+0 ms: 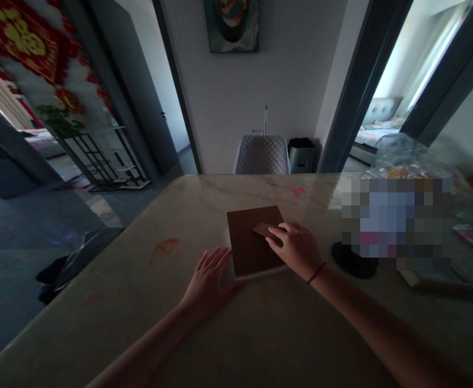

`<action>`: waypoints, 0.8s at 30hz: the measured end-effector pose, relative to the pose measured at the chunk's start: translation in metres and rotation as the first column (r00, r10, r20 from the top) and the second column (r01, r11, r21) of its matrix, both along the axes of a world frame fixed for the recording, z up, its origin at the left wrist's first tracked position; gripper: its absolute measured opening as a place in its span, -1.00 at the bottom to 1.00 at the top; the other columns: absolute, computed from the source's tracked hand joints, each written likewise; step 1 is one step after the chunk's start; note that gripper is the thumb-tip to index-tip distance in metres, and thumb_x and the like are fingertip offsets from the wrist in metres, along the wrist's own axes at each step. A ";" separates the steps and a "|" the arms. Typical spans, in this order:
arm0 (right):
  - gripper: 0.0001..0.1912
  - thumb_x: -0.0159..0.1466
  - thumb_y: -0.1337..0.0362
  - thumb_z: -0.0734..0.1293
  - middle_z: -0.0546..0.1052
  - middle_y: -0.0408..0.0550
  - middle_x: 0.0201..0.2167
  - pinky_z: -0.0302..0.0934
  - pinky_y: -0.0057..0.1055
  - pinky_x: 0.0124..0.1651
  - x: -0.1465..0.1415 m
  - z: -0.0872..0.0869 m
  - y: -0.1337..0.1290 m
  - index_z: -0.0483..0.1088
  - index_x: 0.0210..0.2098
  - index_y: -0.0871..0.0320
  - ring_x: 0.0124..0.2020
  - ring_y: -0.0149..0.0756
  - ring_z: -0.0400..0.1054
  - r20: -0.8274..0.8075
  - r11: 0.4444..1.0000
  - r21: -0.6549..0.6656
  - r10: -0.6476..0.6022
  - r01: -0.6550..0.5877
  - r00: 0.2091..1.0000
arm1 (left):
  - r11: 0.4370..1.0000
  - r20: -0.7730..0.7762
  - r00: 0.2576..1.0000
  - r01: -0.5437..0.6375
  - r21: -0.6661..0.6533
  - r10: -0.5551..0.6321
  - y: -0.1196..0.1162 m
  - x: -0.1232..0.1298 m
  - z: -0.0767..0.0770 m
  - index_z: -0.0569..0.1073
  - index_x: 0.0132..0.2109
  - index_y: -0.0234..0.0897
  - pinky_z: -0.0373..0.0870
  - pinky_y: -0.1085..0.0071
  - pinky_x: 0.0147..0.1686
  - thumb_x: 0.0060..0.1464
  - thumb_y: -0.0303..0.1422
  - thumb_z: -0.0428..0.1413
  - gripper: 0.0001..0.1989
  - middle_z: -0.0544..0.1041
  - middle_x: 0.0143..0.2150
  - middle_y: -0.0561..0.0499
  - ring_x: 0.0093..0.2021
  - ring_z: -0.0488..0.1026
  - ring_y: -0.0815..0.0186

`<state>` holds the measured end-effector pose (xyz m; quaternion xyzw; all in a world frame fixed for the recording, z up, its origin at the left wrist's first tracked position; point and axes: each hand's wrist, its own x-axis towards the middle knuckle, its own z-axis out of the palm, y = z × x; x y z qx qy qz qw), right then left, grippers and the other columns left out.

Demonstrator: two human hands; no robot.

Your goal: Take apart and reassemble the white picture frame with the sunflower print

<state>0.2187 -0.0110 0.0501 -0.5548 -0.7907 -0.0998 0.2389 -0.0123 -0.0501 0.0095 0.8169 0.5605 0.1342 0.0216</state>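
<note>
A square brown board (248, 248) with a pale lower edge lies on the marble-patterned table (139, 302). Over its right part, my right hand (299, 249) pinches a small flat brown piece (262, 229) between thumb and fingers. The piece is over the board's upper middle; whether it touches the surface I cannot tell. My left hand (210, 280) rests with fingers spread at the board's left edge, fingertips beside it, holding nothing. A thin dark red band circles my right wrist.
Right of the board are a round black base (353, 261), a blurred-out object and clear plastic wrapping (410, 153). A quilted chair (263, 155) and a bin (301, 155) stand beyond the far edge. Dark bags (78, 261) are at the table's left side.
</note>
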 end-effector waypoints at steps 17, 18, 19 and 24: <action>-0.69 0.26 0.14 0.15 0.46 0.01 -0.17 0.05 -0.32 -0.17 0.010 0.020 0.002 0.40 -0.09 0.06 -0.20 -0.22 0.27 0.027 0.985 0.169 -0.030 0.025 0.999 | 1.000 0.013 1.000 0.023 -0.006 -0.023 0.000 0.001 0.001 0.09 0.23 -0.28 -0.03 0.03 0.18 0.00 0.07 -0.07 -0.25 0.21 0.21 -0.16 0.22 0.09 0.08; -0.69 0.26 0.14 0.15 0.47 0.00 -0.18 0.05 -0.32 -0.18 0.011 0.020 0.002 0.40 -0.09 0.06 -0.20 -0.23 0.27 0.024 0.986 0.164 -0.032 0.028 0.999 | 1.000 0.009 1.000 0.021 -0.007 -0.021 -0.001 0.001 0.001 0.09 0.23 -0.28 -0.03 0.04 0.18 0.00 0.07 -0.07 -0.25 0.21 0.21 -0.16 0.22 0.09 0.09; -0.69 0.26 0.14 0.15 0.47 0.00 -0.20 0.06 -0.33 -0.18 0.012 0.020 0.003 0.40 -0.10 0.06 -0.21 -0.23 0.27 0.022 0.988 0.150 -0.032 0.028 0.999 | 1.000 0.006 1.000 0.019 -0.009 -0.019 -0.001 0.001 0.001 0.09 0.23 -0.29 -0.03 0.04 0.18 0.00 0.07 -0.07 -0.25 0.21 0.22 -0.16 0.22 0.08 0.09; -0.75 0.22 0.14 0.20 0.50 -0.06 -0.34 0.10 -0.38 -0.28 0.012 0.012 0.006 0.47 -0.24 0.05 -0.29 -0.28 0.32 0.010 1.000 0.017 -0.020 0.020 1.000 | 1.000 0.000 1.000 0.007 -0.018 -0.007 -0.001 0.002 0.001 0.10 0.22 -0.32 -0.04 0.06 0.19 -0.01 0.09 -0.08 -0.24 0.21 0.22 -0.17 0.22 0.09 0.10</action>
